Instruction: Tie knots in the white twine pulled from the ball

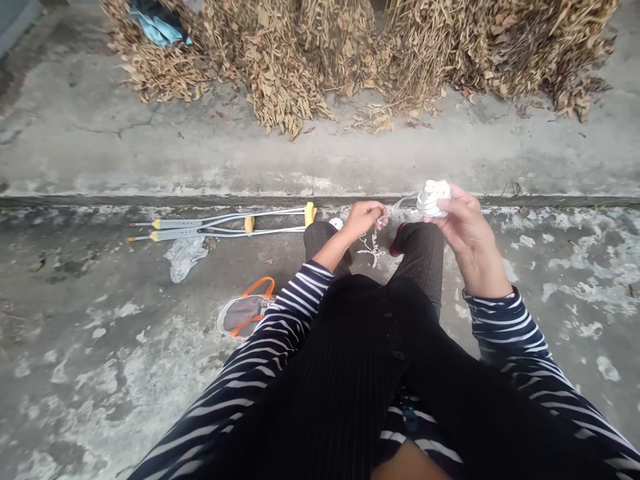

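My right hand (463,223) is raised over my right knee with its fingers wrapped round a small white ball of thread (433,198). A thin white strand (403,201) runs from the ball leftwards to my left hand (365,218), which pinches it. Below the left hand dangles a small white piece of knotted threadwork (371,247), between my knees. Both arms wear dark sleeves with white stripes.
A pair of metal crutches (220,225) with yellow grips lies on the concrete at the left. A clear plastic bag (184,257) and an orange-handled grey bag (245,313) lie nearby. Heaps of dry brown plants (350,53) line the far side beyond a ledge (150,198).
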Demonstrator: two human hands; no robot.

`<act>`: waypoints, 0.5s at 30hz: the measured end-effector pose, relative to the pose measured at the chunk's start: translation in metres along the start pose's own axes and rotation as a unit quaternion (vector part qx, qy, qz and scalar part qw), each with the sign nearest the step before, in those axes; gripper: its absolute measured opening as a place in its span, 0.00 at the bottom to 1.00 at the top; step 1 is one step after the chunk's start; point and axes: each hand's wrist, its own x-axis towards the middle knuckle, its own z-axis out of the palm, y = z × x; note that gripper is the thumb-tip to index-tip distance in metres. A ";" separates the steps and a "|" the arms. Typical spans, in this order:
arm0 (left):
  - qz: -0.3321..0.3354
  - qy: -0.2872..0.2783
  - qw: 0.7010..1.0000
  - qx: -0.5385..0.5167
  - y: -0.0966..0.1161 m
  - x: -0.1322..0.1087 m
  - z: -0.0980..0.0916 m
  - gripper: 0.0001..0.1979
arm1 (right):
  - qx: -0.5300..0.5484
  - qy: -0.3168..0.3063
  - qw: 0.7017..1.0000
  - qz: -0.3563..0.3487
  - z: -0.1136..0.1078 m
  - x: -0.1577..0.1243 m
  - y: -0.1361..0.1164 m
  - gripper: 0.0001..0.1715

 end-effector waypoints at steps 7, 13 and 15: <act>-0.011 -0.110 0.993 -0.045 0.017 -0.053 0.002 0.28 | -0.044 0.042 0.998 -0.006 -0.006 0.017 -0.008 0.24; -0.066 -0.205 0.976 -0.038 0.014 -0.051 -0.003 0.22 | -0.024 0.029 0.999 0.036 -0.014 0.023 0.000 0.21; -0.040 -0.151 0.987 0.036 0.013 -0.040 -0.005 0.15 | -0.027 0.004 0.998 0.050 -0.015 0.022 0.001 0.21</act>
